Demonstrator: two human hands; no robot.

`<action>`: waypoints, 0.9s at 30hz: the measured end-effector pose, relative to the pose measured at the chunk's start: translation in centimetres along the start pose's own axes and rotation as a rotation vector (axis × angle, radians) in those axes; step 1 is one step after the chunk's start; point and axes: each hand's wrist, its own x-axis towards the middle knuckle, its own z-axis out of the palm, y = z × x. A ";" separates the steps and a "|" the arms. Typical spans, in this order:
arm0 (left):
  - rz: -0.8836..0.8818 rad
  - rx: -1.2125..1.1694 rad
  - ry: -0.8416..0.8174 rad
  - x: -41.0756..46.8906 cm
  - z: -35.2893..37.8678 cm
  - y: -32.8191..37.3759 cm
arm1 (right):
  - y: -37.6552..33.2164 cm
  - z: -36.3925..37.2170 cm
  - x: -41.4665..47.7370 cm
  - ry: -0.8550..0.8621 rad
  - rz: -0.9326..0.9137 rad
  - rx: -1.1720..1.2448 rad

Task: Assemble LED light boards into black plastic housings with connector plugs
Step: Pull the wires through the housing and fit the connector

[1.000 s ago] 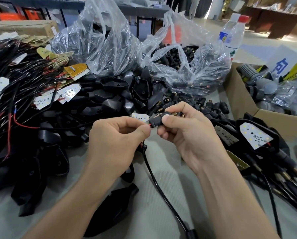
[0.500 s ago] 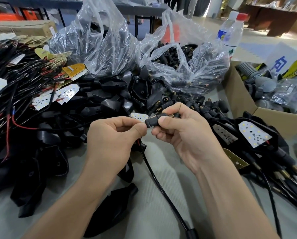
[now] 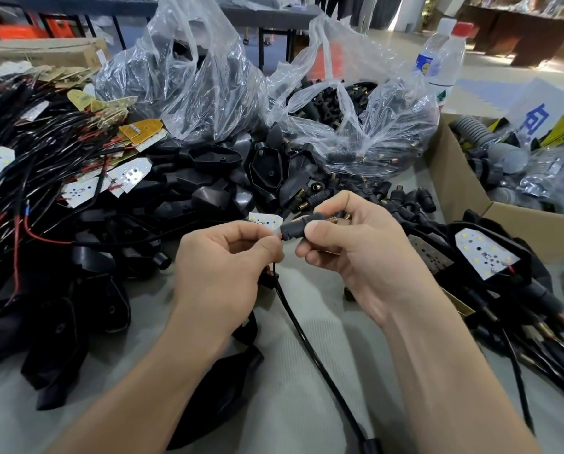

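Observation:
My right hand [image 3: 349, 253] pinches a black connector plug [image 3: 298, 227] between thumb and fingers, its brass threaded end [image 3: 338, 218] pointing right. My left hand [image 3: 223, 263] pinches the red wires just left of the plug. A small white LED board [image 3: 265, 221] shows above my left fingers. A black cable [image 3: 310, 339] hangs from under my left hand toward the table's front edge. Empty black housings [image 3: 215, 155] are heaped behind my hands. A finished housing with a white LED board [image 3: 483, 253] lies at the right.
Two clear plastic bags [image 3: 208, 80] of black parts stand at the back. Wired LED boards [image 3: 77, 191] and tangled cables cover the left. A cardboard box [image 3: 457, 188] of parts sits right, a water bottle [image 3: 441, 60] behind it. More housings [image 3: 57, 329] lie front left.
The plug and both hands have shifted slightly; my hands stay close together on the plug and wires. Nothing else has moved.

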 end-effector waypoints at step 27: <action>-0.038 -0.137 -0.009 0.4 -0.4 -0.1 | 0.3 1.2 0.0 0.087 0.024 0.166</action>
